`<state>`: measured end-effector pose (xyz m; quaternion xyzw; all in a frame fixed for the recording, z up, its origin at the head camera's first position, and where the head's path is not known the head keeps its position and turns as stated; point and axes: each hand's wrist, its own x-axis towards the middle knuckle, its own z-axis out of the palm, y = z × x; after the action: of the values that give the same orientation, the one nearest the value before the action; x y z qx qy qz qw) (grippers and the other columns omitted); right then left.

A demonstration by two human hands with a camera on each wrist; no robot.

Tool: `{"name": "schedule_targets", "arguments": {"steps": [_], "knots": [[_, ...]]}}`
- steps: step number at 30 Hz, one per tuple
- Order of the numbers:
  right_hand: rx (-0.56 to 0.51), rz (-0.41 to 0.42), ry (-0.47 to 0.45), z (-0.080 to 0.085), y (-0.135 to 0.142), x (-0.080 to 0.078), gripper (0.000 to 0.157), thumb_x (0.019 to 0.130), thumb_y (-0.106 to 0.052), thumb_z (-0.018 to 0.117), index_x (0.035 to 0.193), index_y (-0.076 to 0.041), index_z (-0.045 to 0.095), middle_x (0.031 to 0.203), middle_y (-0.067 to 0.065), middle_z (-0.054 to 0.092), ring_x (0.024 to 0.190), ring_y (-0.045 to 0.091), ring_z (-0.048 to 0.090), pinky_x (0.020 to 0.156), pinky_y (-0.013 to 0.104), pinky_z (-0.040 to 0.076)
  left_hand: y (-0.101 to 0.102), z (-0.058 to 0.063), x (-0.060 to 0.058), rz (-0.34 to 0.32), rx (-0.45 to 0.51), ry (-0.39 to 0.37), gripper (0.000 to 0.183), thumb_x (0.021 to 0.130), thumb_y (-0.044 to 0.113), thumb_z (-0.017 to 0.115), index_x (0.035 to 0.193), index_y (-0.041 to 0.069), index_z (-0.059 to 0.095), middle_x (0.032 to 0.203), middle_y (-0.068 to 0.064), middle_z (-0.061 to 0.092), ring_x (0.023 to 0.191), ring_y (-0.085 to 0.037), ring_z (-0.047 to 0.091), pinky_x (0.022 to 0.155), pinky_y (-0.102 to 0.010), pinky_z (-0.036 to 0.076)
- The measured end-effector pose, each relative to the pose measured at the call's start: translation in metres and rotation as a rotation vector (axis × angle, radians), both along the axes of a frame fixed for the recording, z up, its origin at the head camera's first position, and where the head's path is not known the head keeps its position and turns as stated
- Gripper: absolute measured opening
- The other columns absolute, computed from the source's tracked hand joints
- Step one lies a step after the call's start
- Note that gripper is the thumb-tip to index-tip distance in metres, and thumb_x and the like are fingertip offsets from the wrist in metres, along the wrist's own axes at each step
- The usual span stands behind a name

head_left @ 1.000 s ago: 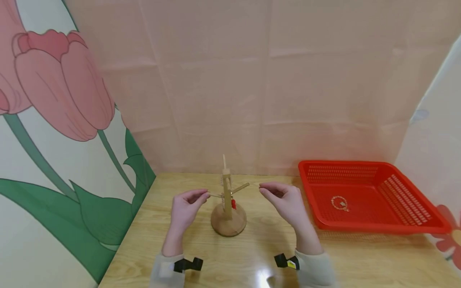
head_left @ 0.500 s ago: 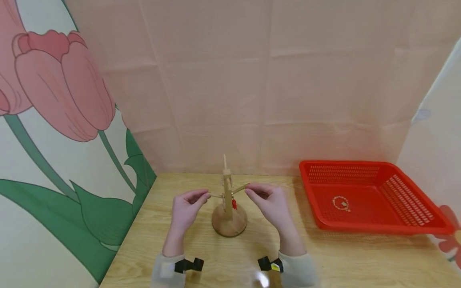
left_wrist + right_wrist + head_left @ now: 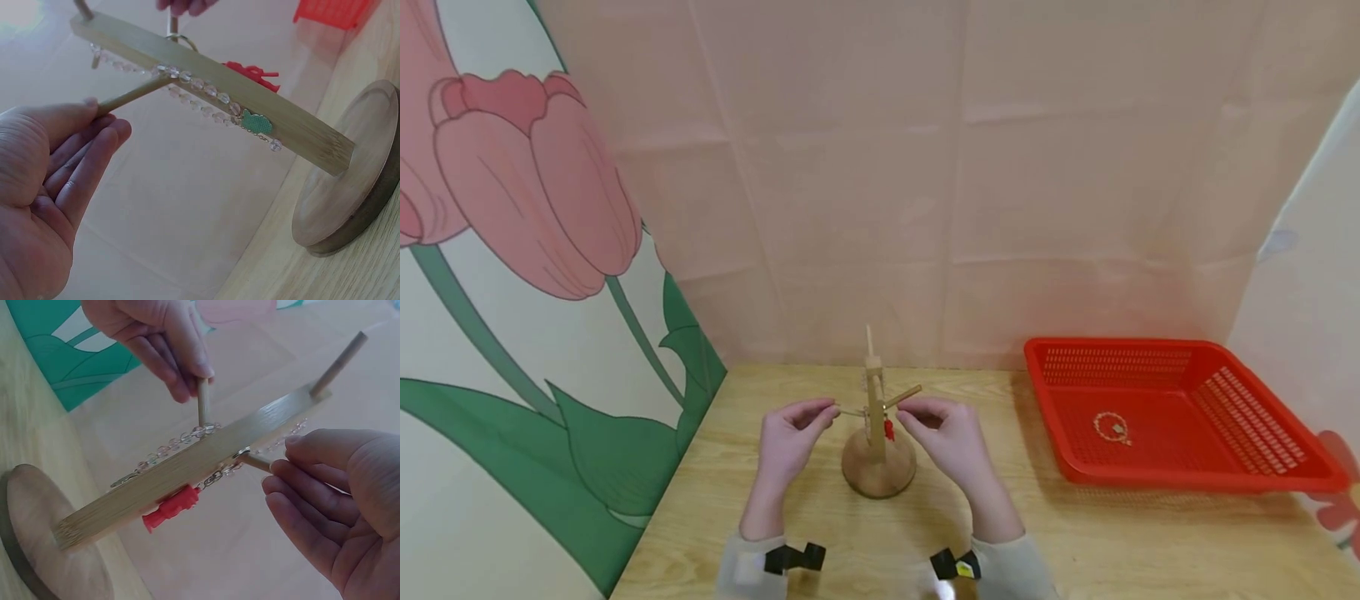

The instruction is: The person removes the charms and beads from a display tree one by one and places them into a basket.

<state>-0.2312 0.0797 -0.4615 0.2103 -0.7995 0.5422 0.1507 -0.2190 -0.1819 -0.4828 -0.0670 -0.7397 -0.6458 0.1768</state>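
Observation:
A wooden stand (image 3: 876,417) with thin pegs rises from a round base (image 3: 878,471). My left hand (image 3: 793,437) pinches the end of its left peg (image 3: 134,95) between thumb and fingers. From that peg hangs a bracelet of clear pinkish beads (image 3: 209,89) with a green charm (image 3: 256,122). On the right peg (image 3: 256,461) hangs a keychain by a metal ring, with a red figure (image 3: 172,507) below. My right hand (image 3: 946,437) is beside this peg, fingers loosely bent, thumb and forefinger apart; the peg's end passes behind a fingertip in the right wrist view.
Right of the stand is a red plastic basket (image 3: 1180,480) with a beaded bracelet (image 3: 1110,427) inside. More clear beads (image 3: 290,434) show behind the stand's post. A pinkish cloth (image 3: 925,208) hangs behind the wooden table (image 3: 760,383).
My right hand has come left from out beside the peg's tip, then lower and closer to the post. The left hand keeps its place on the left peg.

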Motion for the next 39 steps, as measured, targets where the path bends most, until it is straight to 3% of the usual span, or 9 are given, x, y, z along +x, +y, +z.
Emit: {"name": "schedule_targets", "arguments": {"steps": [9, 15, 19, 23, 25, 32, 39], "knots": [[-0.057, -0.037, 0.025, -0.009, -0.003, -0.001, 0.01, 0.091, -0.005, 0.086, 0.102, -0.006, 0.085, 0.094, -0.001, 0.081, 0.084, 0.014, 0.077, 0.077, 0.028, 0.065, 0.001, -0.001, 0.0, -0.006, 0.0, 0.009, 0.012, 0.096, 0.006, 0.082, 0.106, 0.001, 0.084, 0.099, -0.013, 0.081, 0.091, -0.03, 0.079, 0.078, -0.028, 0.065], [-0.057, -0.032, -0.034, -0.012, -0.006, -0.001, 0.011, 0.092, -0.006, 0.086, 0.103, -0.008, 0.085, 0.095, -0.002, 0.081, 0.085, 0.012, 0.077, 0.08, 0.037, 0.066, 0.001, -0.001, 0.0, -0.007, 0.0, 0.011, 0.011, 0.095, 0.006, 0.082, 0.106, 0.002, 0.084, 0.099, -0.013, 0.081, 0.092, -0.036, 0.079, 0.078, -0.027, 0.065], [-0.05, -0.039, -0.06, -0.012, -0.008, -0.001, 0.011, 0.092, -0.005, 0.086, 0.103, -0.007, 0.085, 0.095, -0.001, 0.081, 0.085, 0.012, 0.076, 0.079, 0.031, 0.065, 0.001, -0.001, 0.001, -0.009, 0.008, 0.01, 0.012, 0.095, 0.006, 0.082, 0.106, 0.001, 0.084, 0.099, -0.013, 0.081, 0.092, -0.032, 0.079, 0.078, -0.028, 0.065], [-0.044, -0.048, -0.032, -0.015, -0.011, -0.002, 0.012, 0.09, -0.005, 0.087, 0.102, -0.007, 0.085, 0.094, -0.001, 0.081, 0.084, 0.013, 0.077, 0.077, 0.027, 0.065, 0.001, -0.001, 0.0, -0.007, 0.003, 0.011, 0.012, 0.096, 0.006, 0.082, 0.106, 0.001, 0.084, 0.099, -0.012, 0.081, 0.091, -0.03, 0.079, 0.078, -0.028, 0.065], [-0.036, -0.047, -0.01, -0.018, -0.014, -0.002, 0.012, 0.09, -0.005, 0.088, 0.101, -0.008, 0.085, 0.093, -0.001, 0.081, 0.083, 0.014, 0.078, 0.076, 0.03, 0.065, 0.001, -0.001, 0.0, -0.009, 0.004, 0.012, 0.012, 0.096, 0.006, 0.082, 0.107, 0.001, 0.083, 0.099, -0.013, 0.081, 0.094, -0.038, 0.078, 0.078, -0.029, 0.065], [0.025, -0.059, 0.052, -0.024, -0.018, -0.002, 0.012, 0.089, -0.005, 0.088, 0.101, -0.007, 0.085, 0.095, 0.001, 0.081, 0.085, 0.017, 0.078, 0.074, 0.036, 0.066, 0.001, -0.001, 0.0, -0.012, 0.013, 0.011, 0.013, 0.096, 0.005, 0.082, 0.107, 0.0, 0.083, 0.1, -0.013, 0.081, 0.093, -0.034, 0.079, 0.079, -0.028, 0.065], [0.059, -0.076, 0.109, -0.023, -0.02, -0.003, 0.012, 0.089, -0.004, 0.088, 0.1, -0.005, 0.084, 0.095, 0.006, 0.08, 0.084, 0.02, 0.078, 0.074, 0.048, 0.066, 0.001, -0.002, -0.001, -0.01, 0.019, 0.01, 0.014, 0.096, 0.005, 0.082, 0.108, -0.002, 0.083, 0.1, -0.014, 0.081, 0.094, -0.039, 0.078, 0.079, -0.028, 0.065]]}}
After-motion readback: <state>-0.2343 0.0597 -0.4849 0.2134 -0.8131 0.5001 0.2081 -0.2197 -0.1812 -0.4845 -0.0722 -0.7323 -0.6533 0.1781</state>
